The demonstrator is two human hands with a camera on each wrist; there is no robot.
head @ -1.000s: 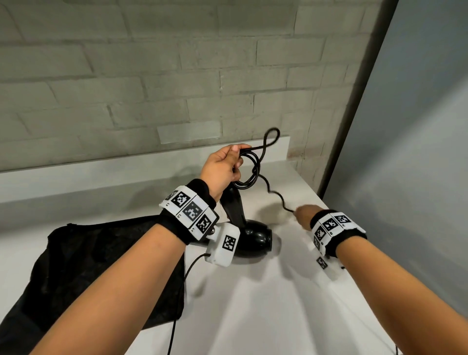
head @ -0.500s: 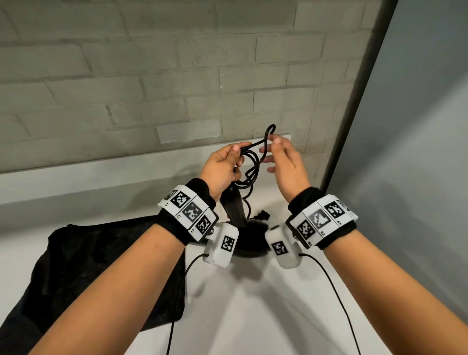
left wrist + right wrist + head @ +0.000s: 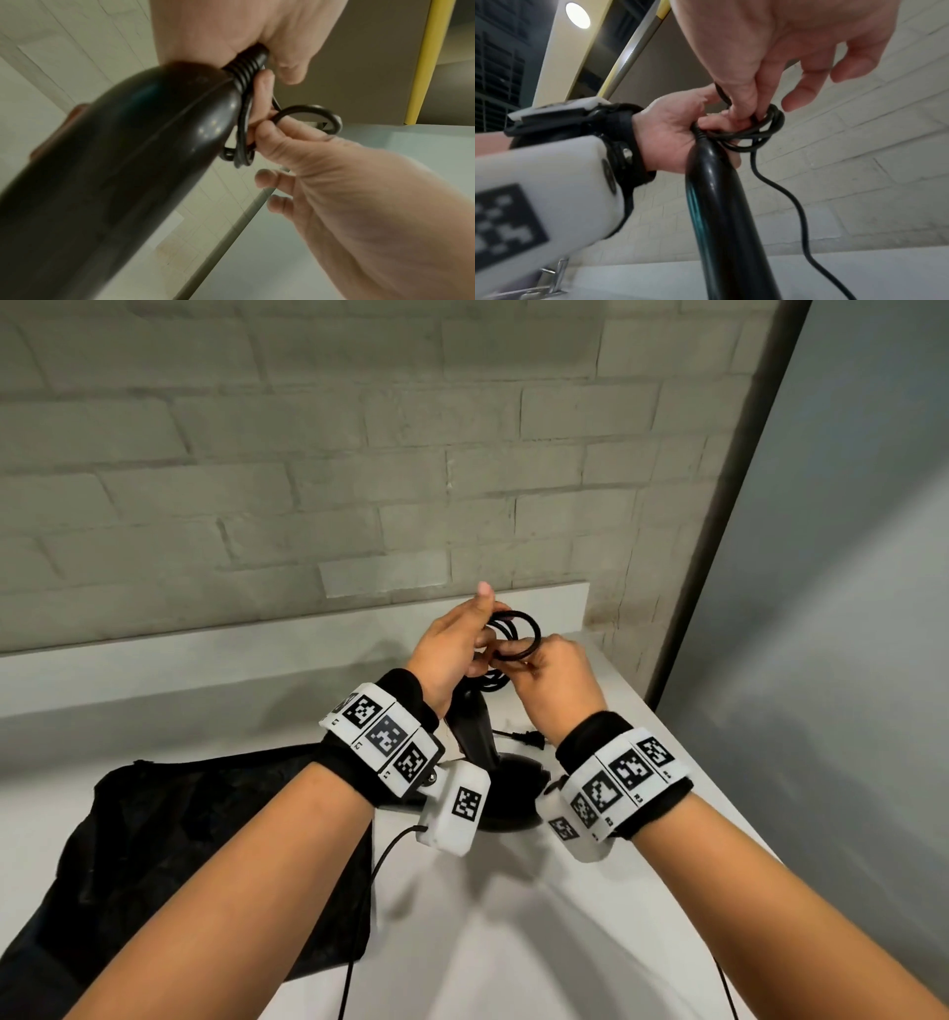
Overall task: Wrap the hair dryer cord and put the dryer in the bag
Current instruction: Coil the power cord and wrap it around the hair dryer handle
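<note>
The black hair dryer (image 3: 472, 726) stands on the white counter (image 3: 513, 942), head down and handle up; the handle also fills the left wrist view (image 3: 115, 162). My left hand (image 3: 462, 639) grips the coiled black cord (image 3: 518, 634) at the handle's top end. My right hand (image 3: 549, 670) pinches one loop of the cord (image 3: 334, 119) against the coil (image 3: 775, 119). A free tail of cord (image 3: 800, 213) hangs down to the plug (image 3: 531, 741), which lies on the counter behind the dryer. The black bag (image 3: 179, 839) lies flat to the left.
A grey brick wall (image 3: 359, 480) with a white ledge (image 3: 205, 654) runs along the back. A grey panel (image 3: 847, 608) closes off the right side, close to the counter's right edge. Thin cables from the wrist cameras hang over the counter front.
My right hand came up from the counter to the coil, bringing cord with it. The tall upright loop has been folded down into a round coil beside my left hand.
</note>
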